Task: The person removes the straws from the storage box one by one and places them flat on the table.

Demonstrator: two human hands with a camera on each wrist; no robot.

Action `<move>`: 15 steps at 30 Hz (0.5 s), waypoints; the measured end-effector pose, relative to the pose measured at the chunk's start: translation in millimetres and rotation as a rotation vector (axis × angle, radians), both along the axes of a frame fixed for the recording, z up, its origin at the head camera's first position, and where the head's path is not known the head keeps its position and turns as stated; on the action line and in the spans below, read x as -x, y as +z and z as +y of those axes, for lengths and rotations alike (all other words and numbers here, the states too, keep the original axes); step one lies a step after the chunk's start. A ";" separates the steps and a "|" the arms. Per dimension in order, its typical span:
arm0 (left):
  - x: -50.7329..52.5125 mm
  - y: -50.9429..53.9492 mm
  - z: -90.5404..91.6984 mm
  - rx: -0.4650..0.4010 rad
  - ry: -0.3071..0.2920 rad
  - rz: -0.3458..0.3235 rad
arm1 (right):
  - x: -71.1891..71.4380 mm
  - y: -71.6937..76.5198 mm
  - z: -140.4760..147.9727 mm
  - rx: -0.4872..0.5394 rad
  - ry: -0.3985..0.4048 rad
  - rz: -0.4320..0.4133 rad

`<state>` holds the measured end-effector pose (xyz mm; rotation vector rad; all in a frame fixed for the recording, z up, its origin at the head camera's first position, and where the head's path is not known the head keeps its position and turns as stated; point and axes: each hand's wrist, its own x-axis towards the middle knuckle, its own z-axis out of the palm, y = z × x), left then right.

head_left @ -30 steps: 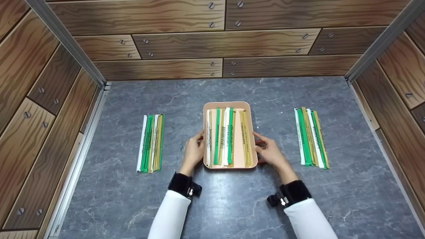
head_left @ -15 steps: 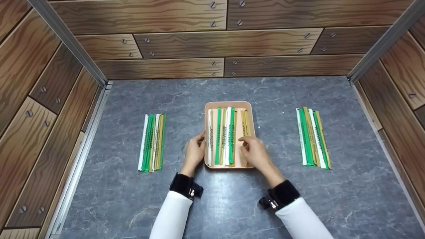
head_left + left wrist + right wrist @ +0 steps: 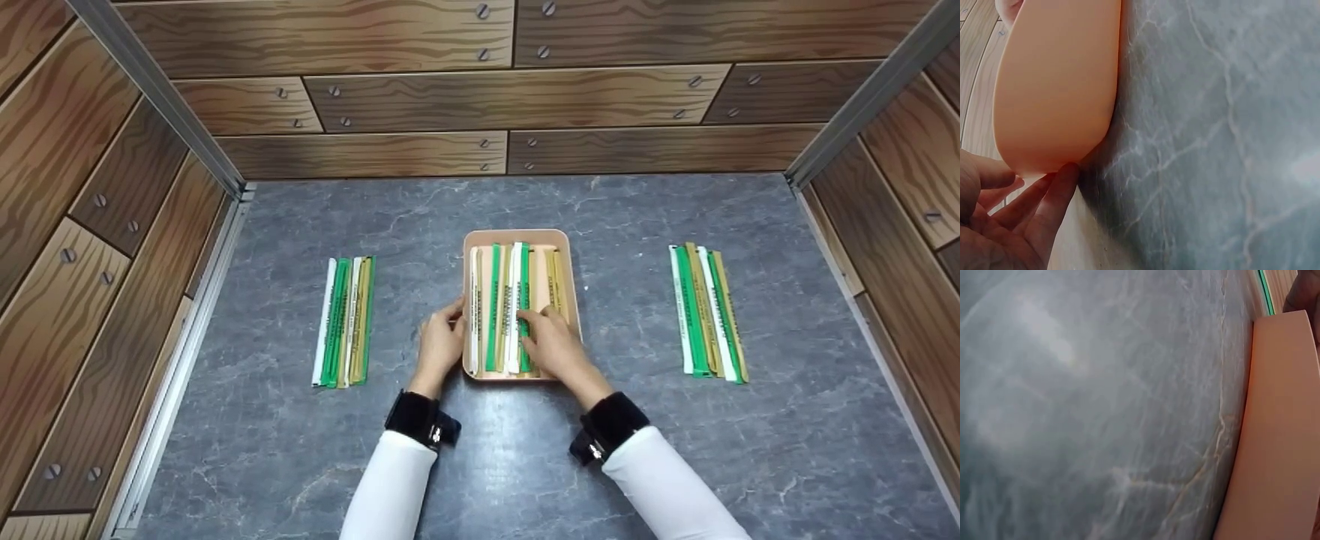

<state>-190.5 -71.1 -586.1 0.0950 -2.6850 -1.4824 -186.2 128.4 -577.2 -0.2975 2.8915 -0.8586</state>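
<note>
A peach-coloured tray stands mid-table in the head view. It holds several long, slim wrapped sticks in green, white and tan, with dark print; I cannot tell whether they are straws or chopsticks. My left hand rests against the tray's left side; the left wrist view shows its fairly straight fingers touching the outer wall. Over the tray's right part is my right hand, thumb and forefinger apart above a green stick. It partly hides the tan sticks. In the right wrist view it barely shows.
A row of similar sticks lies on the grey marbled table to the left, another row to the right. Wood-patterned walls with metal edging enclose the back and sides.
My right hand has left the tray's right side and moved left over the sticks inside, reaching the green one. The left hand has stayed at the tray's left side.
</note>
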 end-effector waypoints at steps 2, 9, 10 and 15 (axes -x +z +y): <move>-0.1 0.6 0.4 -0.002 -0.003 -0.005 | 0.5 0.7 -1.3 -0.011 -0.008 -0.001; 0.8 1.5 0.6 -0.011 0.003 -0.036 | 0.5 4.1 -3.7 -0.018 -0.046 -0.018; 0.9 1.6 0.5 -0.014 0.003 -0.043 | 0.6 4.3 -3.9 -0.022 -0.048 -0.022; 0.9 1.6 -0.3 -0.010 -0.001 -0.054 | 1.9 4.7 -4.2 -0.038 -0.054 -0.042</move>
